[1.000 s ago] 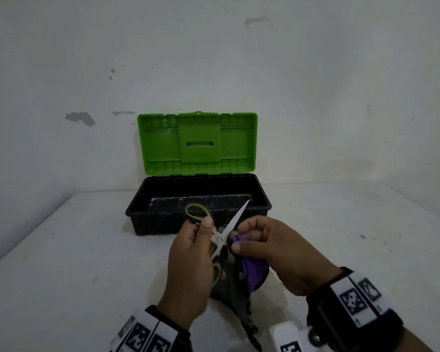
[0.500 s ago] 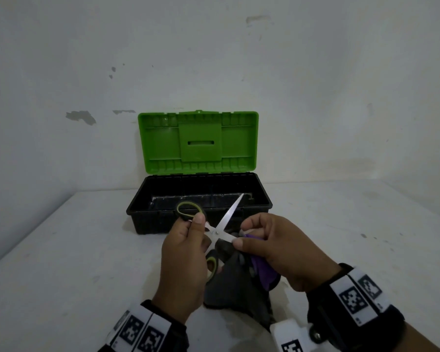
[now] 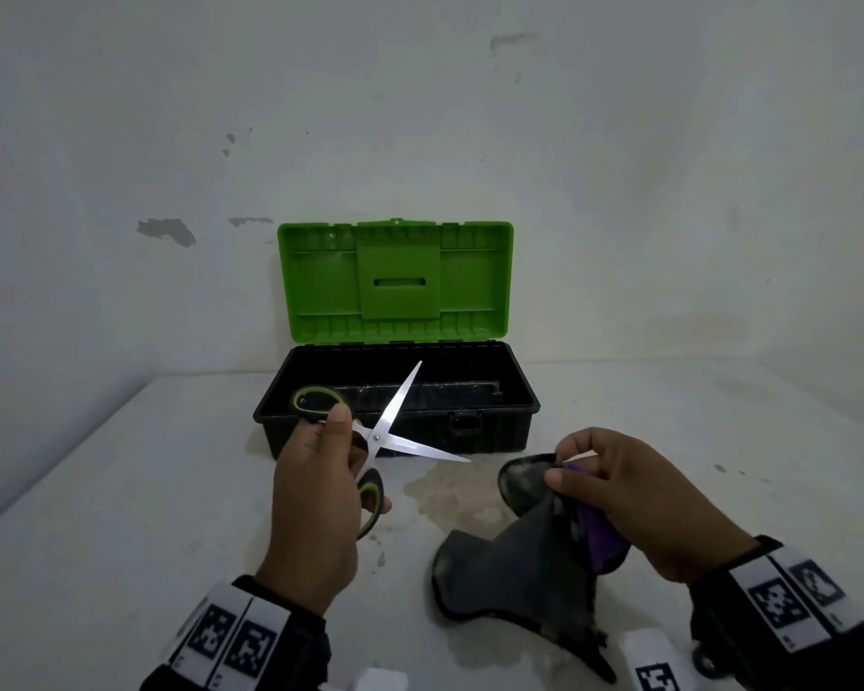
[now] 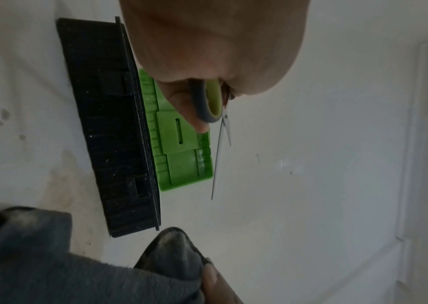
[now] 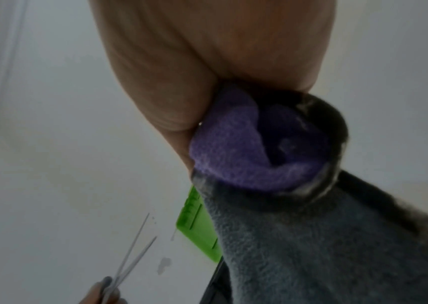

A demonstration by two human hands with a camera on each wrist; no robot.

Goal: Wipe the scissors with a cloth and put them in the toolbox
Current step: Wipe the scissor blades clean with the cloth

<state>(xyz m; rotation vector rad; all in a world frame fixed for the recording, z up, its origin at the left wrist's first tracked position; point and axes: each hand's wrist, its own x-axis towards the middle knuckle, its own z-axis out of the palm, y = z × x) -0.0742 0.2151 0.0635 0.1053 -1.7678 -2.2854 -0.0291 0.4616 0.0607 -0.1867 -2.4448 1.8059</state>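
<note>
My left hand [image 3: 328, 471] grips the scissors [image 3: 392, 431] by their grey and green handles, blades spread wide apart above the table. One blade points up over the toolbox [image 3: 475, 431], the other points right. The handle [image 4: 211, 102] shows between my fingers in the left wrist view, and the thin blades [image 5: 134, 248] appear at the lower left of the right wrist view. My right hand [image 3: 614, 491] pinches a grey and purple cloth [image 3: 529, 556] to the right of the scissors, apart from the blades. The cloth [image 5: 259, 148] bunches under my palm and hangs to the table.
The toolbox is black with a green lid [image 3: 395, 281] standing open against the white wall. It sits at the back of a white table [image 3: 121, 491]. A damp stain [image 3: 450, 496] marks the tabletop between my hands.
My right hand has pulled the cloth off the blade and moved right and down. The scissor blades have spread wider, and my left hand has shifted slightly left.
</note>
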